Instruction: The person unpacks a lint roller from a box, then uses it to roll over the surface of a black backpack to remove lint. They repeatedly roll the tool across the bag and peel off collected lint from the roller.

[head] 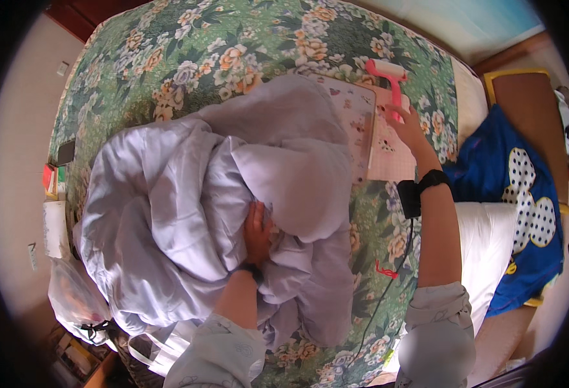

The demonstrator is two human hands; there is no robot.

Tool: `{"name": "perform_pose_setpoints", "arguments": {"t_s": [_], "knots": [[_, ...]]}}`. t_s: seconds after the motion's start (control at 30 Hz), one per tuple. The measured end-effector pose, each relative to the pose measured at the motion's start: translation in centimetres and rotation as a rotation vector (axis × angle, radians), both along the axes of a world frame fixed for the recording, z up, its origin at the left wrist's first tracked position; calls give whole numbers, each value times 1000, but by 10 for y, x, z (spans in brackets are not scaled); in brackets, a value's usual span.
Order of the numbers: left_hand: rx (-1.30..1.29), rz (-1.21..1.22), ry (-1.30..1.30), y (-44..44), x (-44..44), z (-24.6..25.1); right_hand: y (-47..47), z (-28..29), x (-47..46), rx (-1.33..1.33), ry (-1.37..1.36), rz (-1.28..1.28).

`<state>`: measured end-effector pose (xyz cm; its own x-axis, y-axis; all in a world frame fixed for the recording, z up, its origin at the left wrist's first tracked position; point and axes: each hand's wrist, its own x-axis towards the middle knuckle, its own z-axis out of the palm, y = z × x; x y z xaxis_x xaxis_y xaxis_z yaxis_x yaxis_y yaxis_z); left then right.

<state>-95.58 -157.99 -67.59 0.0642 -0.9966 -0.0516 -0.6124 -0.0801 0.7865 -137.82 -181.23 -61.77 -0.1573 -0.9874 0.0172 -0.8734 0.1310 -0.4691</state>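
Observation:
A lavender quilt lies bunched in thick folds on the floral bed sheet. My left hand is pressed into a fold near its middle, partly covered by the cloth, and what its fingers do there is partly hidden. My right hand has its fingers around the lower handle of a pink lint roller with a white sleeve. The roller's head points away from me. Beneath the handle is a pink patterned sheet, beside a pale notebook-like board with small printed pictures. The quilt overlaps the board's left side.
The green floral bed sheet spreads beyond the quilt. A black cable runs down from my right wrist, past a red string. Right are a white pillow and a blue cloth. A plastic bag stands left.

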Motion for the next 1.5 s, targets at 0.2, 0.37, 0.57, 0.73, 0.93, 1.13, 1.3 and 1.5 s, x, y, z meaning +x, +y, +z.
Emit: {"name": "perform_pose_setpoints", "arguments": {"t_s": [0.2, 0.37, 0.57, 0.73, 0.93, 1.13, 1.3, 1.5], "knots": [[130, -7, 60, -3, -1, 2, -36, -40, -12, 35, 4, 51], [-186, -136, -12, -1, 1, 0, -38, -35, 8, 38, 204, -170], [-206, -103, -11, 4, -4, -1, 4, -6, 42, -176, 42, -96], [-417, -159, -188, 0, 0, -10, 97, 19, 45, 85, -602, -297], [-606, -191, -281, -11, 2, -12, 311, 79, 93, 152, -766, -328], [-389, -297, -126, 28, 16, 40, 526, 201, 120, 465, -778, -485], [-52, -298, 504, 122, 65, 151, 606, 287, 145, 595, -985, -505], [348, -3, 1020, 350, 201, 319, 614, 334, 222, 595, -1037, -230]]}}
